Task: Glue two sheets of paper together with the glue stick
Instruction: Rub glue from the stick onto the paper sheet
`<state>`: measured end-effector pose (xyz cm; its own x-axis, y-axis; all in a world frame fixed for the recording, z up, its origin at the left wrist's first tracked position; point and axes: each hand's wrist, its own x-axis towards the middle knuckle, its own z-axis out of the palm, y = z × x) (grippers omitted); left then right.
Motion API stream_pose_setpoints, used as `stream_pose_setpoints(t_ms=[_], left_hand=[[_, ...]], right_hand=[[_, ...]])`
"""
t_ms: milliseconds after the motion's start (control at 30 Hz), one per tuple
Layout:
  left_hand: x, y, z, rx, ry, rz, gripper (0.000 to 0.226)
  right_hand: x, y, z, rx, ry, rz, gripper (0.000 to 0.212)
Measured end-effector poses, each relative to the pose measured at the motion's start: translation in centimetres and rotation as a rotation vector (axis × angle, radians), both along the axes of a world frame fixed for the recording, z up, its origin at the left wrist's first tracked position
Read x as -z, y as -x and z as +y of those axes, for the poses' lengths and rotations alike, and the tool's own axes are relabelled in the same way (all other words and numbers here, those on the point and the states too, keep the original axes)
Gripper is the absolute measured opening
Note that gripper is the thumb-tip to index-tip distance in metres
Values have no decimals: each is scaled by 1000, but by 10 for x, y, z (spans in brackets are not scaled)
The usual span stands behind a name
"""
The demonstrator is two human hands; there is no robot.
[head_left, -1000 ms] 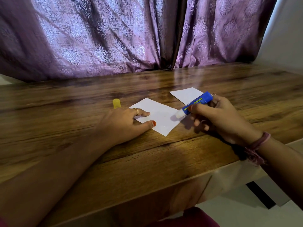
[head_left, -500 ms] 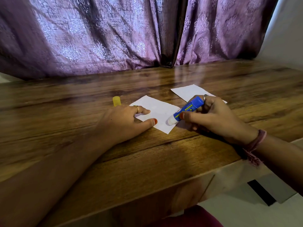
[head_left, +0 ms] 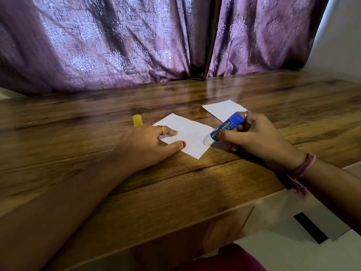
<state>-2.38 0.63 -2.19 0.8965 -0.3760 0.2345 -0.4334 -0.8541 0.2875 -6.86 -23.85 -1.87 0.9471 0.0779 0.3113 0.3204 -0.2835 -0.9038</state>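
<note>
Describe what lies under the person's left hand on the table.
The left hand presses on one edge of the near paper sheet, which lies on the wooden table. The sheet's corner under the hand is hidden.

Wooden table (head_left: 195,192): two paper sheets (head_left: 191,137) (head_left: 222,110), yellow cap (head_left: 137,120).

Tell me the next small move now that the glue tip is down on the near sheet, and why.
Probably drag the glue stick across the near sheet toward the left hand. Its white tip sits at that sheet's right edge, so most of the surface looks unglued. The left hand already pins the sheet flat, and the second sheet lies apart, waiting.
</note>
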Motion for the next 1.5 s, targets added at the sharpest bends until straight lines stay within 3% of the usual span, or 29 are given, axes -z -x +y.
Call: stream_pose_setpoints(t_ms=[167,300,600,833,1233,1500], left_hand=[[0,-1,0,9,16,22,56],[0,-1,0,15,12,18,56],[-1,-1,0,1,-7,2,61],[0,0,1,-5,6,-4,59],[-2,1,0,-21,1,17,60],[-5,3,-2,-38,-34,35,57]], right_hand=[[-3,-1,2,111,-40,14,29],[-4,-2,2,151,-54,14,26],[0,2,2,-33,64,-48,12],[0,5,6,-155,90,-80,23],[1,3,2,-93,92,-88,15],[1,9,6,-225,96,-113,14]])
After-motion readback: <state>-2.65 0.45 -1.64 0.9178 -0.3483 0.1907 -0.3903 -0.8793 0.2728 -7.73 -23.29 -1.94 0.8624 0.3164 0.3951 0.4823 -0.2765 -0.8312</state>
